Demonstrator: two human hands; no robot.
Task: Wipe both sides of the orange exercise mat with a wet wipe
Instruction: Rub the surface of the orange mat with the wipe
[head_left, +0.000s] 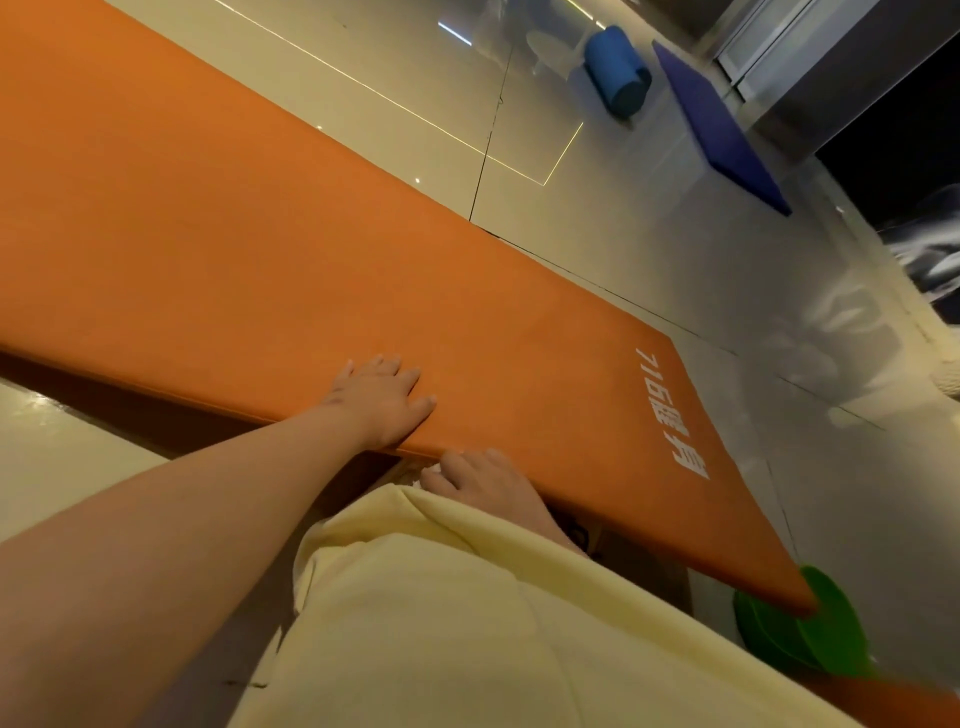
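While the fingers of the left hand (382, 400) lie straight and flat on top of the orange mat (234, 234) near its front edge, the right hand (485, 486) sits curled right up against that edge, with a scrap of white (430, 472) beside it. Honestly, I can't tell what it's gripping. The mat stretches across the glossy floor (597, 234), with a green thing (831, 634) at its near corner.

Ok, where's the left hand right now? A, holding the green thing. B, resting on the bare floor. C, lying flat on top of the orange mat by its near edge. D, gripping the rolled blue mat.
C: the left hand lies palm down, fingers straight, on top of the orange mat, close to its near edge.
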